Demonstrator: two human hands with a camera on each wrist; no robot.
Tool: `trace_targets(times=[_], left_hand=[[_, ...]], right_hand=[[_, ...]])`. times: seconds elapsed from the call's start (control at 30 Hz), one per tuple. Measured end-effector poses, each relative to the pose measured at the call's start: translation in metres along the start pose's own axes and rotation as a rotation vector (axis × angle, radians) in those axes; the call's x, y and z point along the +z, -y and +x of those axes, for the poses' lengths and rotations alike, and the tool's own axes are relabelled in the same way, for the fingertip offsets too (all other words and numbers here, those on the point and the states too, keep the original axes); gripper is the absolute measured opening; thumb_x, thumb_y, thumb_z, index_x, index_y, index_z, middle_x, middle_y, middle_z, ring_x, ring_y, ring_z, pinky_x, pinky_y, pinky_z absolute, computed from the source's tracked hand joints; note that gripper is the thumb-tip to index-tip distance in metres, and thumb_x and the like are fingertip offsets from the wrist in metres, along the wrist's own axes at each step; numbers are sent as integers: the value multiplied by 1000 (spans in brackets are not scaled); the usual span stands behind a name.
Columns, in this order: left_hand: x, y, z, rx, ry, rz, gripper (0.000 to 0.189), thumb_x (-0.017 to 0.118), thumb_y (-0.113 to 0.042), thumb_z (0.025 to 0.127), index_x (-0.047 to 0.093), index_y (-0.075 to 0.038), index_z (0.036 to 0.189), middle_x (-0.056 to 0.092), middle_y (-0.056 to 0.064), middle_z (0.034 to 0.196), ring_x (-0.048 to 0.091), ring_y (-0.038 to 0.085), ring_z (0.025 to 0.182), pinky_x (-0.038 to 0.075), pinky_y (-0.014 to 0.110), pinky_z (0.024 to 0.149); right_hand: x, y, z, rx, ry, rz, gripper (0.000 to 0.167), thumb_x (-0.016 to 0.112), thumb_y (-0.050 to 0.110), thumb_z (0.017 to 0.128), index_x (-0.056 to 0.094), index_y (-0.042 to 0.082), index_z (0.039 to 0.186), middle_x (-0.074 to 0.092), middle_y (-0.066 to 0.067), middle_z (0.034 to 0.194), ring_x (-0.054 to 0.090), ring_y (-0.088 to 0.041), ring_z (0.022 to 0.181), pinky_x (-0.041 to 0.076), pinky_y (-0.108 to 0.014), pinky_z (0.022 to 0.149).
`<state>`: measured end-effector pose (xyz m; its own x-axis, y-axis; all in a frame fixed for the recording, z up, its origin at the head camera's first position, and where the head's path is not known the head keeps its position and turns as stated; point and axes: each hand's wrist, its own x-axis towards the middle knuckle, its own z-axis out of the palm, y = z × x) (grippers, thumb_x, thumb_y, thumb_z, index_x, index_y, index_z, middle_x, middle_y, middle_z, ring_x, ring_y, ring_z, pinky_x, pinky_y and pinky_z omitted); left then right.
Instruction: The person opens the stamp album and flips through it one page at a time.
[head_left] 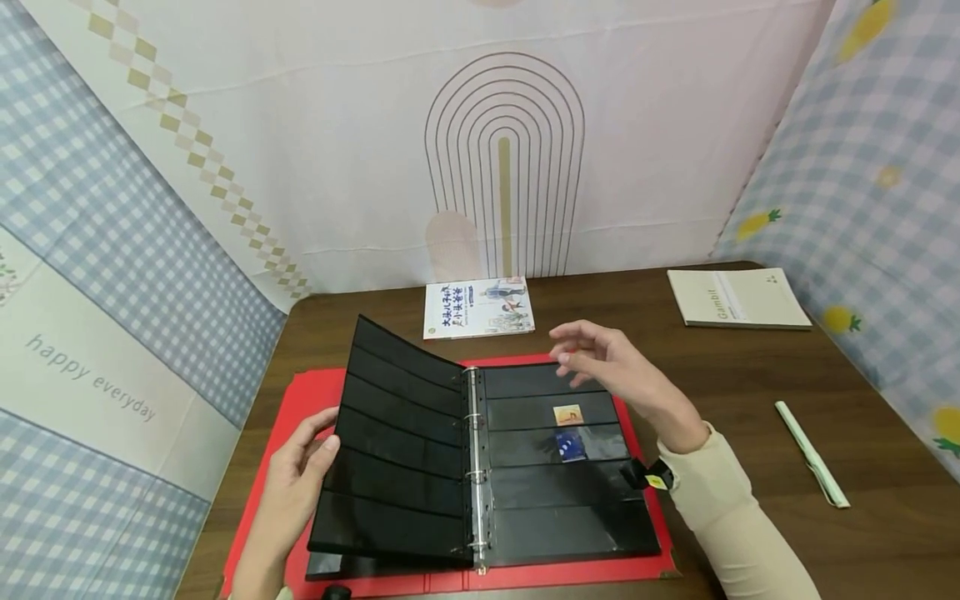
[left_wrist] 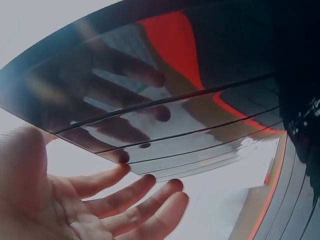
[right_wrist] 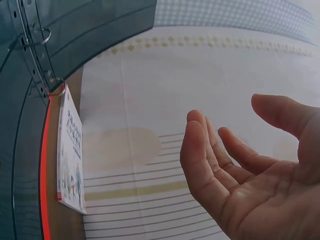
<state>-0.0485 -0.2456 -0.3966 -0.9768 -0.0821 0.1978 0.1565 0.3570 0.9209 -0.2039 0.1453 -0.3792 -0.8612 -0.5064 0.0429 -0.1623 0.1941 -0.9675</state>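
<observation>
A red ring-binder stamp album lies on the table with black pocket pages. My left hand holds a raised black album page by its outer edge, thumb on the near face and fingers behind. The fingers reflect in its glossy pockets in the left wrist view. My right hand hovers over the top of the right-hand page, fingers loosely bent, nothing in them. That page bears an orange-yellow stamp and a dark blue stamp in neighbouring rows. Metal rings run down the middle.
Behind the album lies a white picture book. A cream book sits at the back right, with a pale green pen on the right of the wooden table. Cloth hangings enclose the table at the back and sides.
</observation>
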Motion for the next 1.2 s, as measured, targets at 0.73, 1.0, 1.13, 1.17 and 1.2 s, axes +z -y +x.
trace_targets(times=[0.73, 1.0, 1.13, 1.17, 1.2], left_hand=[[-25, 23, -4, -246, -3, 35, 46, 59, -15, 104, 50, 4, 144, 55, 25, 135, 60, 2, 105, 49, 17, 84], [-26, 28, -5, -317, 25, 144, 49, 60, -22, 104, 48, 2, 145, 54, 25, 138, 59, 23, 118, 48, 17, 85], [-26, 33, -5, -379, 50, 167, 56, 67, -23, 100, 46, -1, 147, 54, 25, 137, 60, 35, 117, 53, 25, 81], [-26, 34, -5, -392, 54, 167, 59, 69, -23, 98, 46, -2, 147, 54, 25, 137, 63, 33, 113, 54, 27, 79], [-25, 36, -6, -404, 58, 157, 62, 71, -22, 96, 44, -2, 148, 54, 25, 135, 65, 30, 108, 55, 29, 76]], right_hand=[[-23, -31, 5, -18, -21, -61, 38, 57, 6, 103, 49, -6, 138, 63, -20, 115, 67, -32, 97, 58, -41, 80], [-29, -34, 4, 9, -8, -102, 43, 62, 6, 100, 49, -4, 139, 60, -27, 119, 67, -33, 96, 58, -40, 80], [-30, -38, 6, 3, 12, -127, 47, 67, 8, 97, 50, -3, 139, 60, -28, 120, 67, -27, 93, 57, -37, 82], [-30, -39, 6, 2, 17, -135, 48, 68, 8, 97, 50, -3, 139, 60, -28, 120, 67, -28, 94, 57, -37, 82], [-30, -40, 7, 1, 22, -143, 49, 68, 9, 96, 49, -3, 140, 59, -28, 121, 66, -29, 95, 57, -37, 83]])
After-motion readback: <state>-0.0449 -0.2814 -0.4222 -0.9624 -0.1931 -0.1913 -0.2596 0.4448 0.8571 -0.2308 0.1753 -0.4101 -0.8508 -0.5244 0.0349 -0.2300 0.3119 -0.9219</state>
